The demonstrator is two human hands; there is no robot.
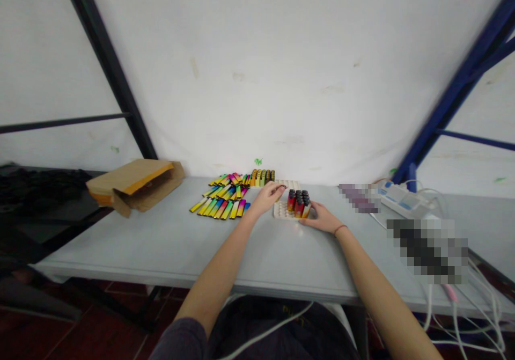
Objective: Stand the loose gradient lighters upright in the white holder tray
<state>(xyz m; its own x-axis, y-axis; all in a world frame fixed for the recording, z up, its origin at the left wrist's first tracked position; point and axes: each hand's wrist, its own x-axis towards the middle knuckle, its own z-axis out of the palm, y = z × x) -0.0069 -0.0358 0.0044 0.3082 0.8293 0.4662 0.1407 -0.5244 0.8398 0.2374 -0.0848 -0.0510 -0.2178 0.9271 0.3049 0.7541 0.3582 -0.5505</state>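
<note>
My left hand is closed in a pinch at the left side of a white tray with round holes. A small tube with a dark rim shows at its fingertips, mostly hidden by the fingers. Several red-to-yellow tubes with black tops stand upright in the tray's right part. Round the tray's right front corner curls my right hand, thumb along the front edge and fingers beside the tubes. Left of the tray lie shiny multicoloured tubes in rough rows.
Behind, upright yellow tubes stand beside another white tray near the wall. An open cardboard box lies at the left. On the right are a white power strip, cables and blurred-out items. The grey table's front edge is close to my body.
</note>
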